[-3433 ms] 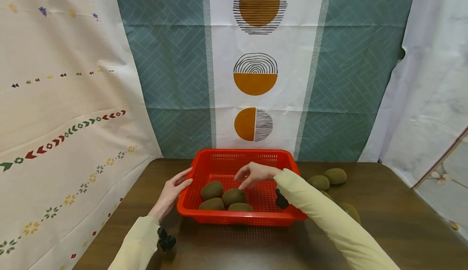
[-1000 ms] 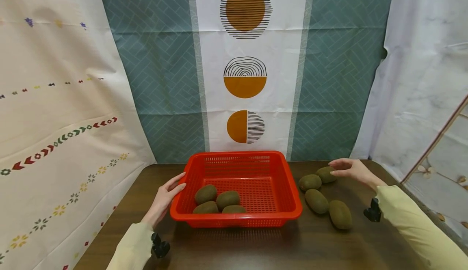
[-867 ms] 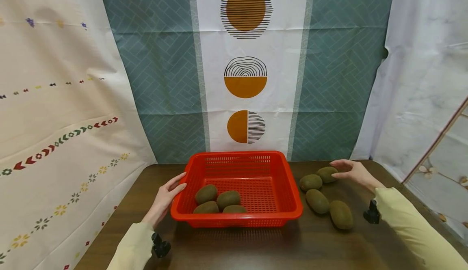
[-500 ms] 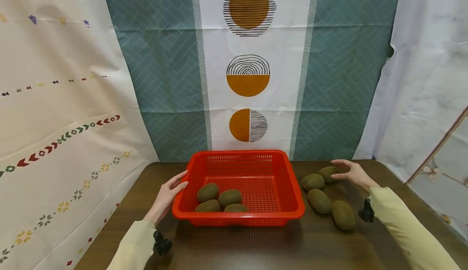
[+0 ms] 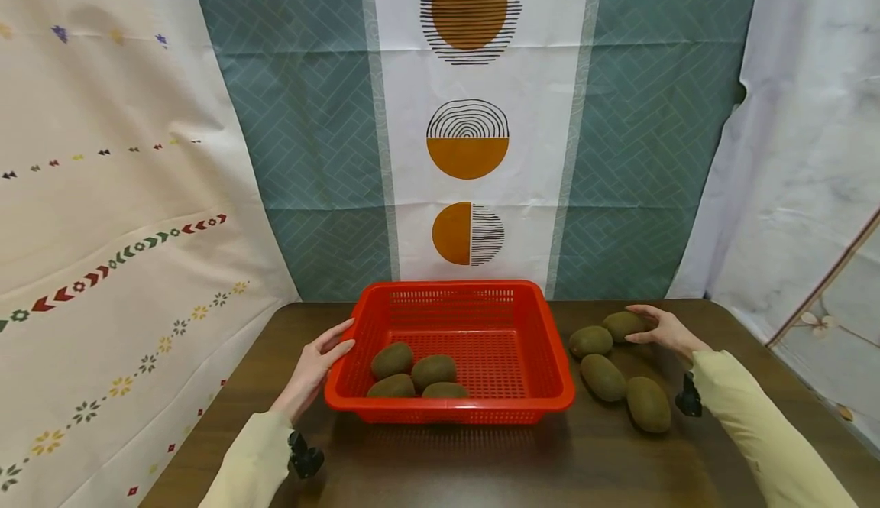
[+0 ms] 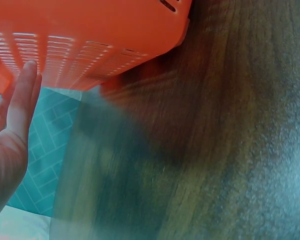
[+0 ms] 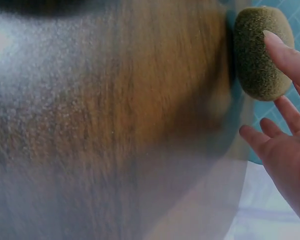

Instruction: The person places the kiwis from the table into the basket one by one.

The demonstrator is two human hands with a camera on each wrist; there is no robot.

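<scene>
A red plastic basket (image 5: 450, 415) stands mid-table with several brown kiwis (image 5: 431, 370) in its front left part. My left hand (image 5: 321, 357) lies open against the basket's left wall, fingers straight; in the left wrist view a fingertip (image 6: 29, 72) touches that wall (image 6: 90, 40). To the right of the basket, my right hand (image 5: 656, 329) reaches the farthest kiwi (image 5: 621, 325). In the right wrist view one finger (image 7: 285, 55) lies on this kiwi (image 7: 260, 55), while the other fingers are spread and straight, off the fruit.
Three more kiwis (image 5: 590, 340) (image 5: 603, 376) (image 5: 648, 404) lie on the dark wooden table (image 5: 481, 462) between the basket and my right forearm. Patterned cloths hang behind and at both sides. The table's right edge runs close past the fruit.
My right hand left the basket, crossed to the kiwis on the right and in the last second settled onto the farthest one. The left hand and basket stayed put.
</scene>
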